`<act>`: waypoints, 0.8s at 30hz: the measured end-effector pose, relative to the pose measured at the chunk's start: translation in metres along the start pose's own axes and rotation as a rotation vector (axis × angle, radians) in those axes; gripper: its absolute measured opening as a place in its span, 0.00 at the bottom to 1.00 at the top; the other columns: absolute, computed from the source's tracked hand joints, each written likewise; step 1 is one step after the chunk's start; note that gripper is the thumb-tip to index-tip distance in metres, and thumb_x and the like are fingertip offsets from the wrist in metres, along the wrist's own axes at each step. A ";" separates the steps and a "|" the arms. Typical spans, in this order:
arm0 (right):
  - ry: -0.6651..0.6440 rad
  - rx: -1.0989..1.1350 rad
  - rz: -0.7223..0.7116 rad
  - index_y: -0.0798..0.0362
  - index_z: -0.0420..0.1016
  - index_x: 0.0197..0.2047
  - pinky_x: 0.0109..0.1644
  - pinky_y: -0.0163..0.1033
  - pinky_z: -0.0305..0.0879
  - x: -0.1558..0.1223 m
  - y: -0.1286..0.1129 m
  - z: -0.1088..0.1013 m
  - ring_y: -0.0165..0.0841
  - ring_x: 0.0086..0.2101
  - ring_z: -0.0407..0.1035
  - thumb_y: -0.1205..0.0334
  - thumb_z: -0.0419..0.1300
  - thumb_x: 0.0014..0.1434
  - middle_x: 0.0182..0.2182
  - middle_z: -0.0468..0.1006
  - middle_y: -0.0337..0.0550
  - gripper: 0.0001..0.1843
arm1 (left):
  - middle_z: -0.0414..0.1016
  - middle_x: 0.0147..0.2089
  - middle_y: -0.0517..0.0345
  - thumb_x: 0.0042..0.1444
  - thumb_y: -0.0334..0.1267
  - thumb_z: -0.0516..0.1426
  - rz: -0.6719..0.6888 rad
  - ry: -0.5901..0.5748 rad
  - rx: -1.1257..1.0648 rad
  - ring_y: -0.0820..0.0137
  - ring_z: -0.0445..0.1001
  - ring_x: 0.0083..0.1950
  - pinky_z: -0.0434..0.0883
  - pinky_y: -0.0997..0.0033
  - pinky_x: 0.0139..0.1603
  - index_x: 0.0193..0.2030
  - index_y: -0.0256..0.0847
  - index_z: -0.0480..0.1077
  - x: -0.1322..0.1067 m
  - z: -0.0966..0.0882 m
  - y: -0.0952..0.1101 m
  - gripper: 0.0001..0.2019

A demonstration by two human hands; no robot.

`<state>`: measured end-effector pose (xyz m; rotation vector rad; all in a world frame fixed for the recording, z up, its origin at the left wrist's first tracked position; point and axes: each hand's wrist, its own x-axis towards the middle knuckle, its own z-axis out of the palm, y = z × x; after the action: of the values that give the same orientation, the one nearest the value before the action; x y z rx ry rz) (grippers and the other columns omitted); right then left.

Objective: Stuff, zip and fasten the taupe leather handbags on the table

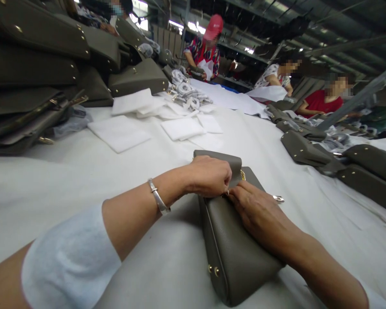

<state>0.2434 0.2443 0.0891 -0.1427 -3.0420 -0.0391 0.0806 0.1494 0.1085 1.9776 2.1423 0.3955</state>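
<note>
An olive-grey handbag [244, 249] lies on the white-covered table in front of me, its base with gold studs toward me. My left hand [210, 176] is closed in a pinch at the bag's upper part, knuckles up. Close against it, my right hand [254, 206] has its fingers bent and pinched at the same spot, with its palm along the bag's side. What the fingertips hold is hidden between the hands. A bit of gold chain [242, 175] shows behind my right hand, and a metal clasp [278, 198] sticks out to its right.
Stacked olive bags [28, 64] fill the left side. White foam sheets [119, 133] and wrapped straps [188, 92] lie ahead on the table [67, 184]. More bags [373, 171] lie along the right. Several people work at the far side, one in a red cap [214, 26].
</note>
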 end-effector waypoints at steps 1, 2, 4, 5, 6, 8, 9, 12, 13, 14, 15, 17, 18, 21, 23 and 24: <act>0.003 -0.027 -0.001 0.54 0.67 0.33 0.35 0.38 0.61 0.000 0.000 0.001 0.33 0.31 0.65 0.70 0.46 0.63 0.31 0.69 0.44 0.11 | 0.80 0.36 0.59 0.49 0.41 0.55 0.000 -0.004 0.005 0.65 0.75 0.40 0.61 0.69 0.32 0.32 0.48 0.77 0.000 0.000 0.000 0.09; 0.007 -0.054 -0.002 0.54 0.67 0.34 0.35 0.38 0.60 0.001 -0.001 0.001 0.34 0.31 0.65 0.71 0.46 0.62 0.31 0.69 0.44 0.11 | 0.80 0.37 0.59 0.49 0.41 0.55 0.004 -0.007 0.009 0.65 0.75 0.40 0.61 0.69 0.31 0.33 0.47 0.77 0.000 0.000 0.000 0.09; 0.019 -0.101 -0.001 0.54 0.67 0.34 0.35 0.39 0.59 0.001 -0.001 0.003 0.34 0.31 0.65 0.73 0.47 0.61 0.31 0.69 0.44 0.11 | 0.79 0.37 0.58 0.49 0.41 0.55 0.018 -0.004 0.013 0.64 0.75 0.41 0.61 0.69 0.31 0.33 0.47 0.77 0.000 0.001 -0.001 0.09; 0.027 -0.114 -0.003 0.54 0.67 0.33 0.35 0.39 0.59 0.001 -0.001 0.003 0.34 0.31 0.65 0.73 0.47 0.61 0.30 0.69 0.44 0.11 | 0.79 0.37 0.58 0.49 0.41 0.55 0.024 0.002 0.012 0.64 0.75 0.41 0.61 0.69 0.32 0.33 0.46 0.77 -0.001 0.001 -0.001 0.09; 0.039 -0.118 -0.005 0.54 0.68 0.33 0.34 0.39 0.58 0.001 -0.001 0.004 0.34 0.30 0.65 0.72 0.47 0.62 0.30 0.69 0.43 0.11 | 0.79 0.37 0.59 0.49 0.41 0.55 0.029 0.008 0.008 0.64 0.75 0.41 0.61 0.69 0.32 0.33 0.46 0.77 -0.001 0.001 -0.001 0.09; 0.079 -0.099 -0.005 0.53 0.69 0.32 0.34 0.38 0.57 -0.002 0.000 0.006 0.33 0.30 0.64 0.68 0.47 0.65 0.29 0.69 0.42 0.12 | 0.79 0.37 0.59 0.49 0.40 0.55 0.023 0.014 -0.001 0.64 0.74 0.41 0.62 0.69 0.34 0.33 0.47 0.77 -0.001 0.001 -0.001 0.09; 0.106 -0.085 -0.002 0.52 0.70 0.33 0.34 0.38 0.57 -0.003 0.000 0.007 0.33 0.29 0.64 0.65 0.47 0.66 0.29 0.69 0.42 0.13 | 0.79 0.37 0.60 0.49 0.40 0.55 0.018 0.014 -0.005 0.65 0.74 0.41 0.63 0.69 0.34 0.32 0.47 0.77 -0.001 0.001 -0.001 0.09; 0.186 -0.061 0.008 0.52 0.73 0.35 0.36 0.37 0.58 -0.007 -0.001 0.010 0.31 0.30 0.64 0.61 0.48 0.68 0.30 0.70 0.42 0.15 | 0.79 0.37 0.60 0.49 0.41 0.56 0.003 0.009 -0.005 0.64 0.75 0.41 0.63 0.69 0.35 0.33 0.48 0.77 -0.001 0.000 0.000 0.08; 0.208 -0.066 0.009 0.53 0.73 0.35 0.36 0.37 0.58 -0.008 -0.002 0.011 0.31 0.30 0.64 0.60 0.47 0.68 0.30 0.70 0.43 0.15 | 0.79 0.37 0.60 0.49 0.41 0.56 0.000 0.009 -0.002 0.64 0.75 0.42 0.64 0.69 0.35 0.33 0.48 0.77 -0.001 -0.001 0.000 0.08; 0.223 -0.075 0.009 0.53 0.73 0.35 0.37 0.37 0.57 -0.009 -0.002 0.012 0.31 0.30 0.64 0.61 0.47 0.68 0.29 0.70 0.43 0.16 | 0.79 0.38 0.60 0.49 0.41 0.56 -0.002 0.010 0.002 0.64 0.75 0.42 0.64 0.68 0.35 0.33 0.48 0.77 -0.001 -0.001 0.001 0.08; 0.232 -0.087 0.008 0.53 0.73 0.34 0.37 0.37 0.57 -0.009 -0.003 0.013 0.31 0.30 0.64 0.62 0.47 0.68 0.29 0.69 0.43 0.16 | 0.80 0.38 0.59 0.49 0.41 0.56 -0.006 0.010 0.008 0.63 0.75 0.42 0.64 0.68 0.35 0.33 0.47 0.77 -0.001 -0.001 0.001 0.08; 0.237 -0.111 0.004 0.54 0.72 0.32 0.37 0.38 0.56 -0.008 -0.004 0.013 0.32 0.30 0.63 0.63 0.48 0.67 0.28 0.69 0.43 0.16 | 0.80 0.38 0.58 0.50 0.41 0.55 -0.013 0.009 0.022 0.63 0.75 0.42 0.63 0.68 0.35 0.33 0.47 0.77 -0.001 -0.001 0.002 0.09; 0.235 -0.116 0.003 0.54 0.72 0.32 0.37 0.38 0.56 -0.008 -0.005 0.013 0.32 0.29 0.63 0.63 0.48 0.67 0.28 0.68 0.43 0.15 | 0.80 0.38 0.58 0.50 0.41 0.55 -0.015 0.008 0.029 0.62 0.75 0.42 0.63 0.68 0.35 0.33 0.47 0.77 -0.001 -0.001 0.002 0.09; 0.222 -0.105 -0.008 0.54 0.72 0.32 0.37 0.39 0.55 -0.006 -0.005 0.014 0.32 0.29 0.62 0.66 0.48 0.66 0.28 0.68 0.43 0.14 | 0.80 0.38 0.56 0.50 0.40 0.55 -0.022 0.002 0.046 0.62 0.75 0.42 0.64 0.67 0.35 0.33 0.46 0.77 -0.001 -0.002 0.003 0.09; 0.219 -0.101 -0.017 0.54 0.71 0.32 0.36 0.38 0.55 -0.005 -0.005 0.014 0.32 0.29 0.61 0.67 0.48 0.66 0.28 0.67 0.42 0.14 | 0.80 0.38 0.56 0.50 0.39 0.54 -0.022 -0.002 0.051 0.62 0.75 0.42 0.64 0.67 0.36 0.32 0.45 0.77 -0.001 -0.002 0.004 0.10; 0.223 -0.105 -0.023 0.54 0.71 0.32 0.36 0.38 0.55 -0.005 -0.004 0.014 0.32 0.29 0.61 0.67 0.48 0.66 0.27 0.67 0.42 0.14 | 0.80 0.38 0.55 0.50 0.39 0.54 -0.022 -0.003 0.052 0.62 0.75 0.43 0.64 0.67 0.37 0.32 0.45 0.77 -0.001 -0.002 0.004 0.10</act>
<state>0.2468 0.2399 0.0743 -0.1032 -2.8189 -0.2024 0.0840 0.1481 0.1112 1.9791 2.1919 0.3365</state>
